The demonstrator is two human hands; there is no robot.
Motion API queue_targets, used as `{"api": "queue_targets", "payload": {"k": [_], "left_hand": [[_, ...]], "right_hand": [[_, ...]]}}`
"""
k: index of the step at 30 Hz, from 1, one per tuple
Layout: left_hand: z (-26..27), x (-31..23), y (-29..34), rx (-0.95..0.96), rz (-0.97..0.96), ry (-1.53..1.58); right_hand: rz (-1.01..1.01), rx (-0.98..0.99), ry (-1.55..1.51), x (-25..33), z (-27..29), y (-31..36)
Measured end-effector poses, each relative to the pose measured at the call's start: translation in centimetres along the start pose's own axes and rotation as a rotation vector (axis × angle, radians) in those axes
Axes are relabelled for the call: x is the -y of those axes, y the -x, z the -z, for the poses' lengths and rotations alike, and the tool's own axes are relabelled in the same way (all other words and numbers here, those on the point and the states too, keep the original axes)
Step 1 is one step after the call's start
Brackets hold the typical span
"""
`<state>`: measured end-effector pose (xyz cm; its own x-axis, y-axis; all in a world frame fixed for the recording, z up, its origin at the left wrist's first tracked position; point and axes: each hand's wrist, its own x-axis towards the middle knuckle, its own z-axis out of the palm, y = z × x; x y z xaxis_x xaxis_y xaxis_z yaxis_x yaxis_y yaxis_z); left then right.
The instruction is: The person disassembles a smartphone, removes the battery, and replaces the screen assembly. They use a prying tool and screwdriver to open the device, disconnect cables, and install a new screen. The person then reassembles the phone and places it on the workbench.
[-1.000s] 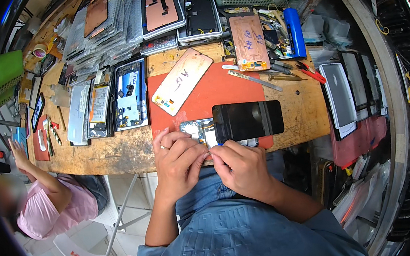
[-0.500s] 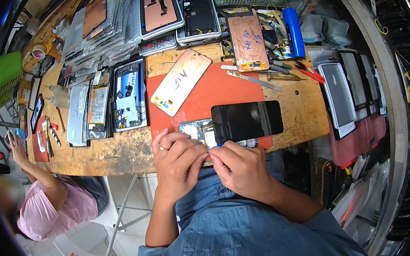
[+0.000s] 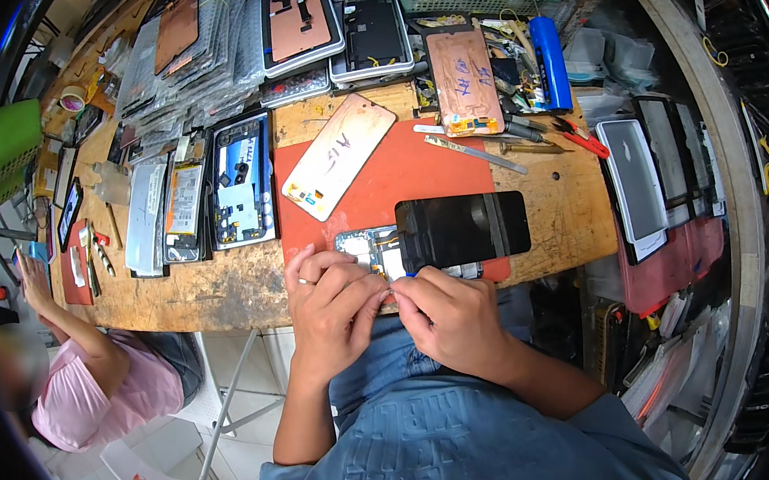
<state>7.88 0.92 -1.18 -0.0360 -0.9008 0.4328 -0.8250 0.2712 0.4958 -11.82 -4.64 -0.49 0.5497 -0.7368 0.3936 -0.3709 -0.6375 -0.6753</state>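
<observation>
My left hand (image 3: 332, 307) and my right hand (image 3: 453, 319) meet at the bench's near edge, fingertips pinched together and almost touching. What they pinch is too small to make out. A small blue bit shows beside my right fingers. Just beyond my hands lies an opened phone body (image 3: 364, 244) with its inner boards bare, partly covered by my fingers. A black phone screen (image 3: 464, 228) rests slantwise over its right part. Both lie on an orange-red mat (image 3: 351, 204), where a pale screen panel (image 3: 339, 154) with handwriting also lies.
A metal ruler-like strip (image 3: 476, 153), red-handled pliers (image 3: 587, 141) and a copper-coloured panel (image 3: 465, 81) lie farther back. An opened blue phone frame (image 3: 244, 180) and stacked wrapped panels (image 3: 209, 38) stand left. A person in pink (image 3: 107, 380) sits at the lower left.
</observation>
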Motion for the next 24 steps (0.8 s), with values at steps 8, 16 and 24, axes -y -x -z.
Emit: {"api": "queue_targets", "payload": {"k": [8, 16, 24], "left_hand": [[0.1, -0.1, -0.1, 0.001, -0.013, 0.003], [0.8, 0.1, 0.1, -0.091, 0.159, 0.277], [2.9, 0.1, -1.8, 0.105, 0.145, -0.056]], "right_hand": [[-0.003, -0.024, 0.014, -0.1, -0.2, 0.3], [-0.061, -0.219, 0.062, -1.1, 5.1, 1.7], [-0.405, -0.609, -0.176, -14.3, 11.6, -0.8]]}}
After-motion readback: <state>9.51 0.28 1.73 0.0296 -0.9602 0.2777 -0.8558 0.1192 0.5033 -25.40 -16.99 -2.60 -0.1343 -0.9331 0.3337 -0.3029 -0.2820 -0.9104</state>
